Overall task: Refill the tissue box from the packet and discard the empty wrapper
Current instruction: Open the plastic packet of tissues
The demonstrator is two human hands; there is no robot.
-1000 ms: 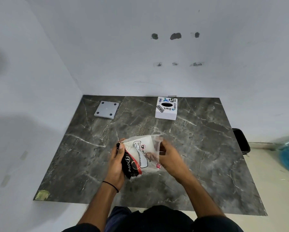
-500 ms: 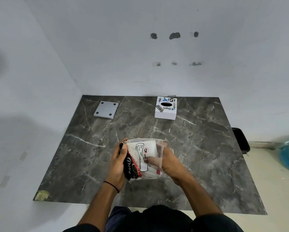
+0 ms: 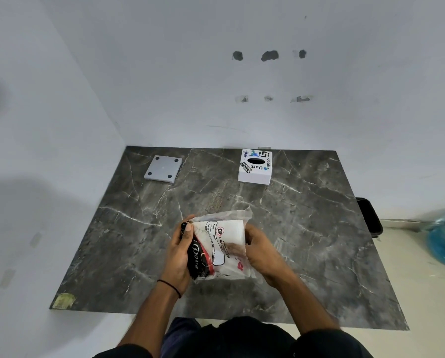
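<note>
Both forearms reach forward over the table, with the hands close together. The left hand curls round the packet's left side, thumb on top. The right hand grips the right side, its fingers showing through the plastic. The packet is held above the table's near middle, long axis running near to far and its open, crumpled end pointing toward the box at the far edge.

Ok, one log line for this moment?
stage: packet open, tissues inside | left hand: grips packet | right hand: reaches inside packet | tissue box: on table, apart
</note>
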